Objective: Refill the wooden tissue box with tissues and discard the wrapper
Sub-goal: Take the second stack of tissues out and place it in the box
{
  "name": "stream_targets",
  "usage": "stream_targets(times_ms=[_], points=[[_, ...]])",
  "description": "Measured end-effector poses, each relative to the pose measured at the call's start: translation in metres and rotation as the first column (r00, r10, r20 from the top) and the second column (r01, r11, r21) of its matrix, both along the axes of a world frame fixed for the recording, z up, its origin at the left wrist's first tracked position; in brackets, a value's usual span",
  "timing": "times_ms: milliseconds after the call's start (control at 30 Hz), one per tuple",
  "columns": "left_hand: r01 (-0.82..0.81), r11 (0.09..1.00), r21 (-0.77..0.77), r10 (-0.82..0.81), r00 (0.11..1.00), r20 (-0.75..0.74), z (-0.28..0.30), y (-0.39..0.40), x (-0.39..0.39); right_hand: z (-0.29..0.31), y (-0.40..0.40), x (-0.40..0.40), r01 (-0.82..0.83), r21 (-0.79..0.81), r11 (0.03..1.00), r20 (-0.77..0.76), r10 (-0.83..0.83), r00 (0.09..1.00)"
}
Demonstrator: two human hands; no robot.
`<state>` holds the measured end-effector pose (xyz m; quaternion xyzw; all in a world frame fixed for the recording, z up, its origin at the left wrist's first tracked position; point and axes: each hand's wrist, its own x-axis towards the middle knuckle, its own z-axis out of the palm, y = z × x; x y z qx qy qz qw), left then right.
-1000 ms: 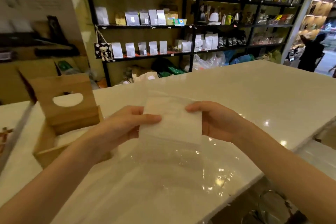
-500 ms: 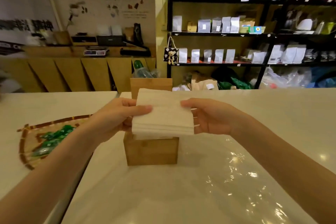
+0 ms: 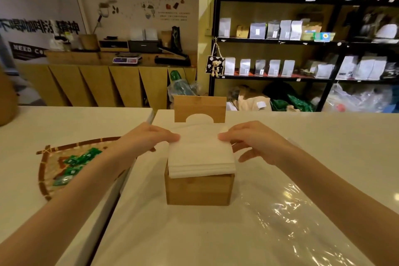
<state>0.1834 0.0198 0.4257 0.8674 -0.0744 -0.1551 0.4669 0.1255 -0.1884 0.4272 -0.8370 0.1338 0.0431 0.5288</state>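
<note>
Head view: clear wrapper (image 3: 287,218) and woven tray (image 3: 54,170) flank the wooden tissue box (image 3: 199,189)

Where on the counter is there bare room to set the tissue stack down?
Bare counter right of the wooden box, beyond the right hand. Another bare strip lies behind the basket. Crowded: clear wrapper covers the near right; the basket fills the near left.

tissue stack (image 3: 200,155) atop open wooden box (image 3: 199,189) | left hand (image 3: 146,139), right hand (image 3: 254,143) gripping sides
</note>
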Motion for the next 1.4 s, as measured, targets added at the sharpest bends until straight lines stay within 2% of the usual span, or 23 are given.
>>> stream_targets(times_ms=[133, 267, 400, 500, 667, 767, 933, 1033, 1333, 1400], points=[[0.023, 1.000, -0.001, -0.023, 1.000, 0.013, -0.005, -0.002, 0.005, -0.007, 0.001, 0.004, 0.060, -0.086, 0.995, 0.027, -0.057, 0.998], [0.045, 0.998, 0.037, -0.047, 0.998, 0.052, -0.011, -0.004, 0.008, -0.012, 0.001, 0.006, 0.043, -0.150, 0.988, 0.034, -0.038, 0.999], [0.008, 0.995, 0.103, -0.032, 0.972, 0.235, -0.015, -0.002, 0.012, -0.016, -0.001, 0.005, 0.057, -0.227, 0.972, 0.127, -0.028, 0.991], [-0.032, 0.966, 0.256, -0.070, 0.922, 0.381, -0.017, -0.007, 0.012, -0.022, -0.001, 0.006, 0.101, -0.365, 0.925, 0.244, -0.010, 0.970], [-0.008, 0.916, 0.401, -0.173, 0.894, 0.413, -0.020, -0.009, 0.007, -0.026, 0.004, 0.006, 0.094, -0.555, 0.827, 0.280, 0.080, 0.957], [-0.028, 0.832, 0.553, -0.254, 0.869, 0.425, -0.020, -0.014, 0.002, -0.024, 0.009, 0.004, 0.090, -0.624, 0.777, 0.289, 0.122, 0.950], [-0.139, 0.588, 0.797, -0.380, 0.822, 0.424, -0.025, -0.034, -0.008, -0.023, 0.023, 0.000, 0.109, -0.779, 0.617, 0.248, 0.144, 0.958], [-0.182, 0.553, 0.813, -0.380, 0.814, 0.440, -0.031, -0.038, -0.007, -0.028, 0.029, 0.001, 0.099, -0.842, 0.530, 0.197, 0.130, 0.972], [-0.253, 0.570, 0.782, -0.332, 0.799, 0.501, -0.032, -0.038, -0.003, -0.028, 0.037, 0.001, 0.116, -0.896, 0.429, 0.180, 0.112, 0.977], [-0.287, 0.547, 0.787, -0.330, 0.790, 0.517, -0.030, -0.038, -0.007, -0.027, 0.038, -0.001, 0.135, -0.924, 0.357, 0.191, 0.126, 0.973]])
